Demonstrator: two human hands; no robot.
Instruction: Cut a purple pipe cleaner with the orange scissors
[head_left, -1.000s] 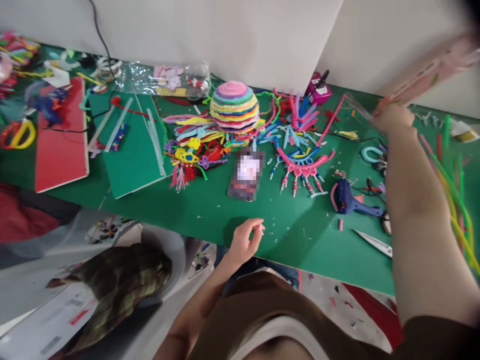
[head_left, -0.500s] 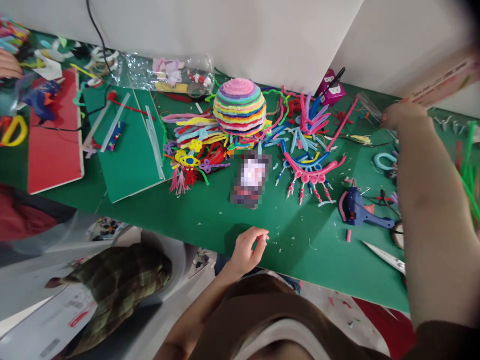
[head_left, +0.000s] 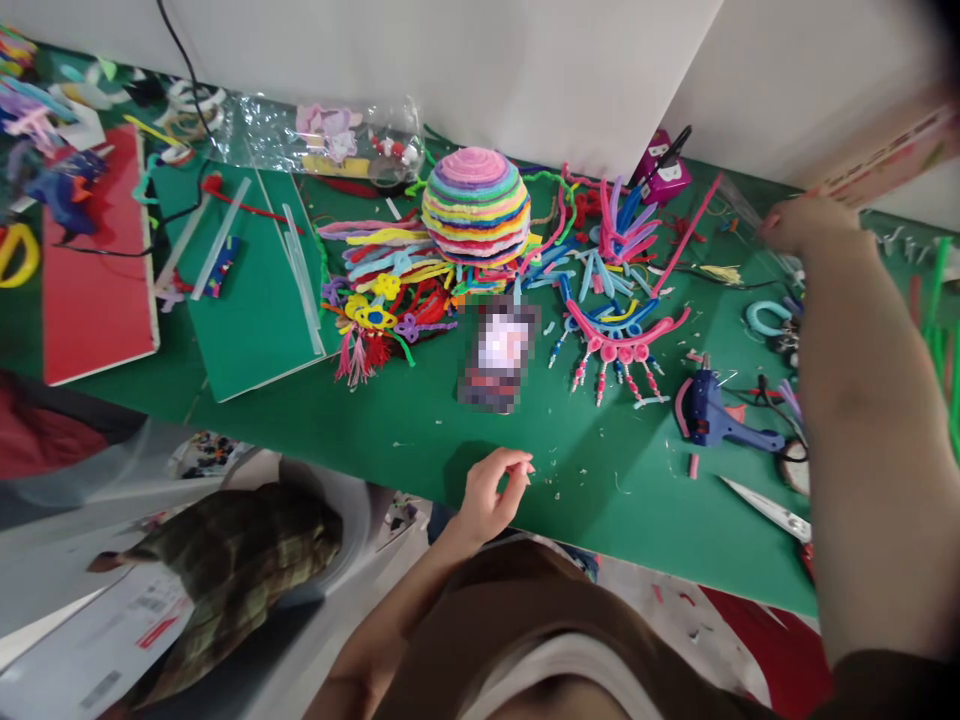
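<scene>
Fingers [head_left: 517,470] of left hand [head_left: 491,495] pinch lightly, w/ nothing visible between them, at table's near edge. Right hand [head_left: 799,222], at 2 o'clock, is closed on a long pink printed packet [head_left: 889,155] w/ its axis running up-right; blue glue gun [head_left: 712,415] lies btwn them.

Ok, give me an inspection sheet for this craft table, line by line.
Surface: green table, strewn with small scraps near its front edge.
Job's things: clear plastic packet at the right hand; pink box raised above it, blurred.
Clutter: striped pipe-cleaner dome among loose pipe cleaners; blue glue gun; scissors; glue sticks on a green board; red board.
Hands: left hand at the table's front edge, fingers pinched, contents too small to tell; right hand reaching far right, grip unclear.
Cables: black cable down the wall onto the boards.
Surroundings: white wall; plaid fabric below the table.
</scene>
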